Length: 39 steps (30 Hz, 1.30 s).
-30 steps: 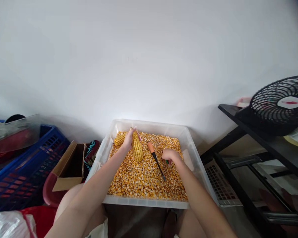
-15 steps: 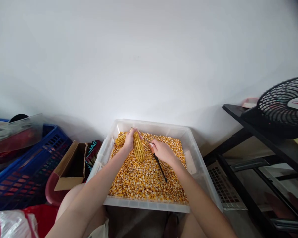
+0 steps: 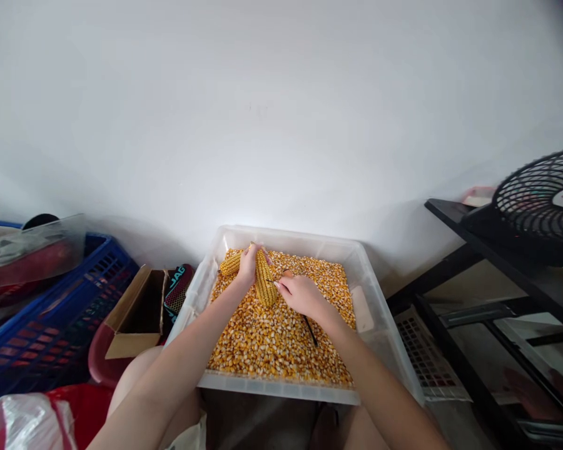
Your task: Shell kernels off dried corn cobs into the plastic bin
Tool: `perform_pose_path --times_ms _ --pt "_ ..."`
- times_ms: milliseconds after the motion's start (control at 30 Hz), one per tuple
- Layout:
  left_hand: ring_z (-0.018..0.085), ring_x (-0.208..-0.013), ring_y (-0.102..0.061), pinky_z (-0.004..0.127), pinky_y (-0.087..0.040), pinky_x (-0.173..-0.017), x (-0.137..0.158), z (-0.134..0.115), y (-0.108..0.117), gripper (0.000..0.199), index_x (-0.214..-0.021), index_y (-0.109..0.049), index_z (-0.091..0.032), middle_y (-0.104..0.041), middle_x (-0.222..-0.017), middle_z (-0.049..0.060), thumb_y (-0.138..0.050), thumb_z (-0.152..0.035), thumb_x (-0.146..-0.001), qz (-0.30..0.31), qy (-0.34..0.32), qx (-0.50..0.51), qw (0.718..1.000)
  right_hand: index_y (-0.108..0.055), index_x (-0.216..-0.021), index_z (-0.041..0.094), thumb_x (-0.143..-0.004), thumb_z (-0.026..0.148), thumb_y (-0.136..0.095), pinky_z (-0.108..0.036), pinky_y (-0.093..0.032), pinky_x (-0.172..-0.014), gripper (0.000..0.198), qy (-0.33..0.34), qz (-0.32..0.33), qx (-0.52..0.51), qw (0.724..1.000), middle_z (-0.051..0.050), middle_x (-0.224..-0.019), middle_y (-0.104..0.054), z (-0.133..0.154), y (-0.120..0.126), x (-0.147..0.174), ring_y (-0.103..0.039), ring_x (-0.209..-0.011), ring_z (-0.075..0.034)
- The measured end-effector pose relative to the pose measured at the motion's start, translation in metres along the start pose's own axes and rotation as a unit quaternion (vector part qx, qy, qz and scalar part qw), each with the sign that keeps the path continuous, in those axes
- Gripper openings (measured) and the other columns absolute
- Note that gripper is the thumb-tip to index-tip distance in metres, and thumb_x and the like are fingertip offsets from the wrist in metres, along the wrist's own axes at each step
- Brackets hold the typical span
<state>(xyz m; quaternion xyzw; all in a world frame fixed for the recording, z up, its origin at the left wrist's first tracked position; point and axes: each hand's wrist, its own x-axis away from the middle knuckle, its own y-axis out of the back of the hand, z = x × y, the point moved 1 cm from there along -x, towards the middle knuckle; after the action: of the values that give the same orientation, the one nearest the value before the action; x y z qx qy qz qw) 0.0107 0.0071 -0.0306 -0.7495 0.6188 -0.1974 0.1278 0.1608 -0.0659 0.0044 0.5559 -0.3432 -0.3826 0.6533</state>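
My left hand (image 3: 248, 265) is closed around a yellow ear of corn (image 3: 265, 287), which tilts down over loose kernels. Another ear of corn (image 3: 230, 264) shows just left of that hand; I cannot tell whether the fingers touch it. My right hand (image 3: 300, 294) is closed beside the held ear, its thumb close to the ear's side. A thin dark tip shows at those fingers, too small to name. Under the right hand lies a tool with an orange end and a black shaft (image 3: 311, 332), partly hidden. Corn kernels (image 3: 276, 350) fill much of the clear plastic bin (image 3: 286, 387).
A white wall (image 3: 281, 125) rises behind the bin. To the left are an open cardboard box (image 3: 138, 312), a pink basin (image 3: 102, 359) and a blue crate (image 3: 51, 325). A black fan (image 3: 535, 200) stands on a dark frame (image 3: 455, 219) at right, above a white basket (image 3: 426, 356).
My right hand has moved left and slightly down, from beside the tool's orange end to the held ear. The tool stays on the kernels. My left hand keeps its grip.
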Motion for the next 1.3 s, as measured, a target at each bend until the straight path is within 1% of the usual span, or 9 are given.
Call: perform_pose_path --times_ms 267,400,533,700,833,933,1033,1167,1300 --pt "0.018 -0.052 -0.060 0.025 -0.045 -0.046 0.003 -0.003 -0.003 0.022 -0.064 -0.053 -0.017 -0.054 -0.046 0.001 -0.058 -0.039 -0.065 -0.024 -0.015 0.015 1.000 -0.067 -0.095 0.018 -0.098 0.036 -0.026 -0.025 -0.039 -0.069 0.045 -0.037 0.032 -0.023 0.999 -0.009 -0.095 -0.067 0.003 -0.004 -0.003 -0.064 -0.078 -0.016" --pt "0.019 -0.052 -0.061 0.025 -0.046 -0.048 0.004 -0.004 -0.004 0.021 -0.064 -0.052 -0.018 -0.054 -0.045 0.000 -0.059 -0.038 -0.064 -0.031 -0.021 0.013 0.999 -0.066 -0.097 0.019 -0.097 0.034 -0.029 -0.025 -0.041 -0.071 0.040 -0.040 0.017 -0.011 0.999 -0.009 -0.096 -0.067 0.006 -0.001 -0.001 -0.065 -0.079 -0.017" --pt "0.019 -0.053 -0.061 0.026 -0.046 -0.048 0.003 -0.003 -0.005 0.021 -0.064 -0.050 -0.018 -0.053 -0.046 0.000 -0.060 -0.036 -0.063 -0.029 -0.023 0.012 0.999 -0.066 -0.096 0.017 -0.096 0.032 -0.031 -0.026 -0.042 -0.072 0.038 -0.039 0.003 0.019 0.999 -0.011 -0.093 -0.068 0.013 0.004 0.002 -0.065 -0.079 -0.018" --pt "0.018 -0.054 -0.061 0.025 -0.045 -0.048 0.004 -0.001 -0.005 0.021 -0.062 -0.050 -0.018 -0.055 -0.047 0.001 -0.059 -0.036 -0.066 -0.023 -0.030 0.000 0.999 -0.066 -0.096 0.014 -0.096 0.028 -0.030 -0.026 -0.044 -0.072 0.039 -0.043 0.012 0.032 0.998 -0.013 -0.088 -0.069 0.019 0.007 0.004 -0.065 -0.078 -0.019" --pt "0.018 -0.055 -0.060 0.024 -0.044 -0.048 0.006 0.000 -0.006 0.022 -0.059 -0.049 -0.018 -0.055 -0.047 0.002 -0.058 -0.036 -0.068 -0.005 -0.052 -0.024 0.998 -0.066 -0.094 0.013 -0.095 0.025 -0.029 -0.026 -0.045 -0.070 0.039 -0.041 0.012 0.032 0.999 -0.015 -0.085 -0.070 0.022 0.005 0.005 -0.066 -0.080 -0.020" --pt "0.017 -0.052 -0.058 0.024 -0.041 -0.045 0.008 0.001 -0.008 0.024 -0.059 -0.049 -0.019 -0.054 -0.046 0.001 -0.058 -0.038 -0.069 -0.008 -0.057 -0.035 0.998 -0.067 -0.091 0.013 -0.094 0.021 -0.030 -0.027 -0.045 -0.069 0.038 -0.026 0.014 0.038 0.999 -0.015 -0.082 -0.070 0.024 0.002 0.004 -0.067 -0.080 -0.021" --pt "0.015 -0.046 -0.055 0.023 -0.039 -0.043 0.011 0.001 -0.009 0.025 -0.060 -0.050 -0.019 -0.053 -0.045 0.001 -0.059 -0.040 -0.069 -0.018 -0.047 -0.049 0.998 -0.067 -0.090 0.013 -0.092 0.017 -0.032 -0.029 -0.045 -0.069 0.035 -0.019 0.021 0.052 0.998 -0.016 -0.080 -0.070 0.027 -0.001 0.005 -0.068 -0.079 -0.023" --pt "0.013 -0.041 -0.050 0.023 -0.037 -0.042 0.015 -0.001 -0.011 0.025 -0.061 -0.051 -0.018 -0.052 -0.044 0.000 -0.061 -0.040 -0.068 -0.002 -0.041 -0.065 0.997 -0.067 -0.092 0.012 -0.089 0.012 -0.035 -0.029 -0.046 -0.070 0.032 -0.023 0.031 0.060 0.997 -0.016 -0.081 -0.070 0.029 -0.002 0.005 -0.068 -0.077 -0.022" --pt "0.012 -0.039 -0.047 0.023 -0.036 -0.041 0.017 -0.002 -0.012 0.026 -0.060 -0.049 -0.019 -0.051 -0.043 -0.001 -0.061 -0.040 -0.068 0.006 -0.042 -0.065 0.997 -0.067 -0.094 0.012 -0.090 0.013 -0.035 -0.029 -0.046 -0.074 0.032 -0.027 0.044 0.062 0.997 -0.016 -0.083 -0.070 0.030 -0.004 0.005 -0.068 -0.079 -0.022"
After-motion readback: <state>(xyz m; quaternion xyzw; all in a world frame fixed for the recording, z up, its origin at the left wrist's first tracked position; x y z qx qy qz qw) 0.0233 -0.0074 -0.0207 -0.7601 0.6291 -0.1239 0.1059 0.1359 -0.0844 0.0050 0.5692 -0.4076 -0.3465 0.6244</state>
